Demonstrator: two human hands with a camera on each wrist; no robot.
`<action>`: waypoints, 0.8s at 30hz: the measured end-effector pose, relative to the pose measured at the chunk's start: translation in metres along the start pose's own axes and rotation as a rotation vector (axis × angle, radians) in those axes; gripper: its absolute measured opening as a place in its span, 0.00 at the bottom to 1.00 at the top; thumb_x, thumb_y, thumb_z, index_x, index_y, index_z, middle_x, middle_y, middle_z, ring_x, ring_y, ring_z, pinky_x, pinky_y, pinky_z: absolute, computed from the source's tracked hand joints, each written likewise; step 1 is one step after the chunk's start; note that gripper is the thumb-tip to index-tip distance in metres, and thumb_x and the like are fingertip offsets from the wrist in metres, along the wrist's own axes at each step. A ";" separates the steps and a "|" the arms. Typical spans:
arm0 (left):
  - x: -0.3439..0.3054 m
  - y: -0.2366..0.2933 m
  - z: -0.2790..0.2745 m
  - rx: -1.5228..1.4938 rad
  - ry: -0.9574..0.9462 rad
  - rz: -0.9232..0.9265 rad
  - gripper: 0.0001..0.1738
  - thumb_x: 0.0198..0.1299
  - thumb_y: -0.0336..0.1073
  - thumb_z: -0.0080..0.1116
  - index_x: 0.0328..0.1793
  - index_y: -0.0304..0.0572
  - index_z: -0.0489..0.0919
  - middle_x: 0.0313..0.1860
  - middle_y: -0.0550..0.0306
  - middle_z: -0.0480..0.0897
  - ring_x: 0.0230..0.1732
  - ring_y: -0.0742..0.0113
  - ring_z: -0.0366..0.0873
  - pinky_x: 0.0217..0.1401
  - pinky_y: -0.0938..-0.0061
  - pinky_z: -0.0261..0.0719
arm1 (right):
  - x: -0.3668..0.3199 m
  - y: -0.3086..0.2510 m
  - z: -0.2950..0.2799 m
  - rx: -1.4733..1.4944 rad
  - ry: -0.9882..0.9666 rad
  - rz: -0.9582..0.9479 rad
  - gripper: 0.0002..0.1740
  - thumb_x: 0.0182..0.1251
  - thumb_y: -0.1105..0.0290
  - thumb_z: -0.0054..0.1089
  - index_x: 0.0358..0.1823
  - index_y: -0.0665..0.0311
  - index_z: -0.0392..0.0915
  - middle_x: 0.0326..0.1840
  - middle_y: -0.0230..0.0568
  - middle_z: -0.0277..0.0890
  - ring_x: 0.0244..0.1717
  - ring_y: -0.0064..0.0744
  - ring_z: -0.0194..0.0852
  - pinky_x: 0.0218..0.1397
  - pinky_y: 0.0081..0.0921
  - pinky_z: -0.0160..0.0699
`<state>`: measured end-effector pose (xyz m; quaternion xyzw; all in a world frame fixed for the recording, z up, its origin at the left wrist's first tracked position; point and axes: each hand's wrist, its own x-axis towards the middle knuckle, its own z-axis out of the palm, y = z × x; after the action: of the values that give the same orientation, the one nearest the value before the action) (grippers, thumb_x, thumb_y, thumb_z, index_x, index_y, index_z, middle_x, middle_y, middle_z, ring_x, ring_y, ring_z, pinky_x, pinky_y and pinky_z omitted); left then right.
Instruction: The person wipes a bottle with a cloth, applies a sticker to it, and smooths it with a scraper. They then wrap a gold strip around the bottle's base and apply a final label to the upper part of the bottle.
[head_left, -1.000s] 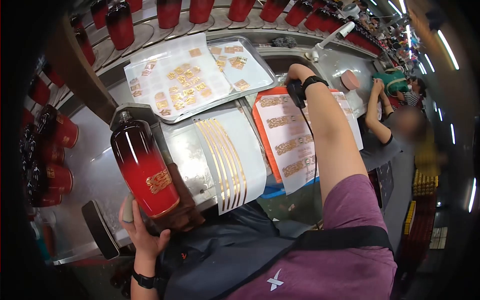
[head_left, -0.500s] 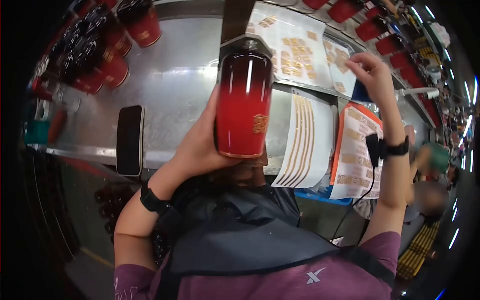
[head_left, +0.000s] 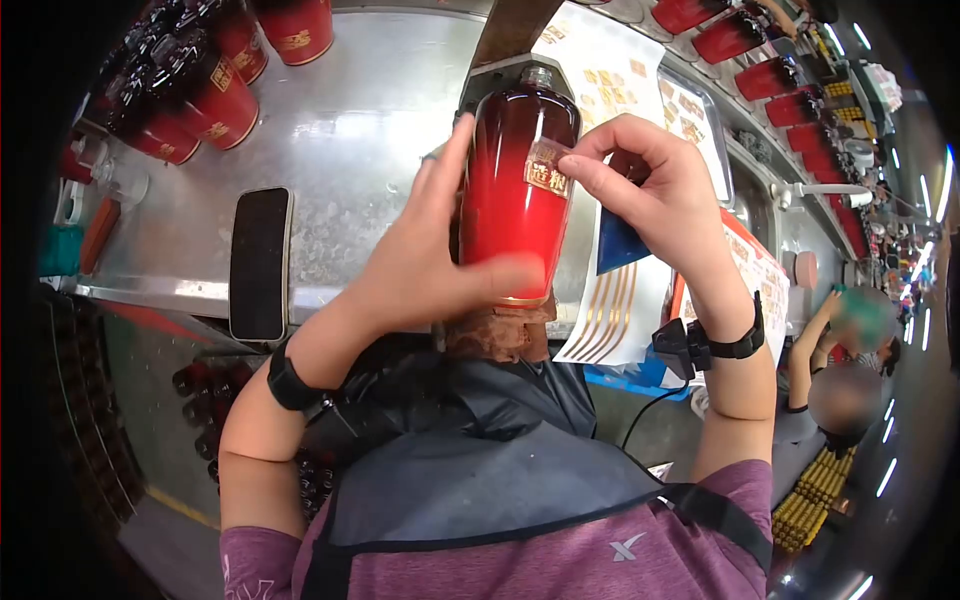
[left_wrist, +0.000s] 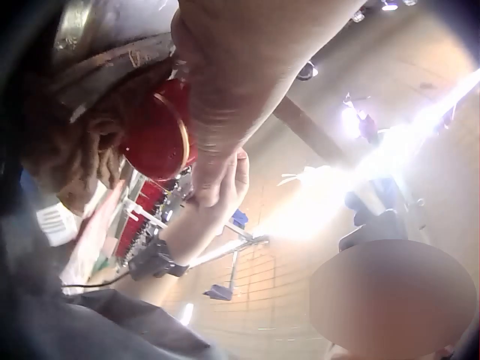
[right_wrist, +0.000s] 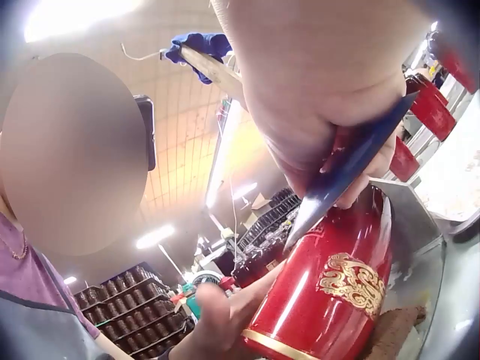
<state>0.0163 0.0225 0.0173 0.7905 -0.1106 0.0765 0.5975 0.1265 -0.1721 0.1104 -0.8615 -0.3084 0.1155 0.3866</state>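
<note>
A red bottle (head_left: 505,235) with a dark top lies tilted back on a brown-padded stand (head_left: 495,335). With thumb and index finger my right hand (head_left: 655,185) pinches a small gold label (head_left: 547,172) against the bottle's right front. A blue flat, pointed piece (head_left: 620,245) is tucked in the same hand; the right wrist view shows its thin edge (right_wrist: 352,169). My left hand (head_left: 415,265) is along the bottle's left side, fingers extended, its blurred thumb across the lower front. An ornate gold emblem (right_wrist: 352,285) shows on the bottle in the right wrist view.
A phone (head_left: 260,265) lies on the metal table (head_left: 340,120), with several red bottles (head_left: 215,105) beyond. To the right are a sheet of gold strips (head_left: 612,310), a sheet of small gold labels (head_left: 610,50), a tray (head_left: 715,120) and an orange-edged printed sheet (head_left: 750,260).
My right hand has come from the far-right sheets, past the label tray, to the bottle with a gold label. My left hand took hold of the bottle, then loosened; the emblem turned out of head view.
</note>
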 end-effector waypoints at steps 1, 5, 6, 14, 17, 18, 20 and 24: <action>0.009 -0.004 0.004 -0.256 0.079 -0.108 0.65 0.52 0.53 0.76 0.82 0.25 0.45 0.68 0.33 0.66 0.70 0.49 0.70 0.67 0.64 0.74 | 0.000 -0.001 0.001 0.007 0.003 0.023 0.09 0.62 0.66 0.71 0.34 0.65 0.84 0.26 0.32 0.80 0.25 0.17 0.71 0.30 0.20 0.72; 0.040 -0.003 0.016 -0.446 0.197 -0.252 0.51 0.65 0.46 0.65 0.81 0.23 0.48 0.70 0.35 0.70 0.70 0.55 0.70 0.70 0.66 0.71 | 0.002 0.005 0.009 0.017 0.052 0.019 0.10 0.61 0.66 0.72 0.34 0.65 0.83 0.25 0.31 0.79 0.25 0.17 0.71 0.30 0.19 0.72; 0.044 -0.006 0.018 -0.365 0.241 -0.207 0.50 0.66 0.46 0.64 0.80 0.23 0.49 0.69 0.35 0.71 0.69 0.56 0.72 0.70 0.67 0.71 | 0.002 0.010 0.011 0.053 0.075 -0.003 0.10 0.62 0.66 0.72 0.35 0.66 0.83 0.26 0.31 0.79 0.26 0.17 0.71 0.31 0.19 0.72; 0.049 0.003 0.015 -0.612 0.243 -0.301 0.46 0.67 0.46 0.63 0.79 0.24 0.52 0.68 0.38 0.73 0.67 0.58 0.72 0.68 0.69 0.73 | -0.007 0.032 0.025 0.353 0.196 0.170 0.20 0.65 0.61 0.71 0.51 0.67 0.79 0.40 0.33 0.81 0.34 0.16 0.74 0.37 0.16 0.74; 0.050 0.002 0.015 -0.602 0.238 -0.307 0.45 0.67 0.46 0.63 0.78 0.26 0.54 0.67 0.39 0.74 0.66 0.60 0.73 0.67 0.70 0.73 | -0.014 0.023 0.030 0.635 0.100 0.362 0.35 0.67 0.59 0.70 0.68 0.71 0.67 0.48 0.41 0.80 0.46 0.22 0.77 0.48 0.18 0.76; 0.050 0.001 0.016 -0.550 0.234 -0.276 0.44 0.68 0.47 0.63 0.78 0.27 0.55 0.66 0.40 0.74 0.65 0.60 0.73 0.67 0.71 0.73 | -0.015 0.023 0.033 0.639 0.104 0.361 0.35 0.67 0.59 0.70 0.68 0.71 0.67 0.48 0.41 0.80 0.46 0.22 0.77 0.48 0.18 0.76; 0.051 0.003 0.017 -0.569 0.236 -0.289 0.43 0.68 0.47 0.62 0.78 0.27 0.56 0.66 0.41 0.74 0.65 0.61 0.73 0.66 0.71 0.73 | -0.019 0.019 0.039 0.665 0.094 0.345 0.38 0.66 0.61 0.71 0.70 0.72 0.64 0.52 0.45 0.79 0.49 0.25 0.79 0.53 0.20 0.78; 0.050 0.002 0.017 -0.674 0.256 -0.302 0.39 0.72 0.47 0.57 0.78 0.29 0.56 0.66 0.43 0.74 0.65 0.63 0.73 0.66 0.71 0.73 | -0.020 0.017 0.041 0.729 0.096 0.329 0.39 0.66 0.63 0.71 0.72 0.72 0.62 0.56 0.49 0.77 0.52 0.28 0.80 0.56 0.23 0.79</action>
<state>0.0639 0.0011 0.0272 0.5415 0.0633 0.0450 0.8371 0.1002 -0.1687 0.0691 -0.7102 -0.0867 0.2374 0.6570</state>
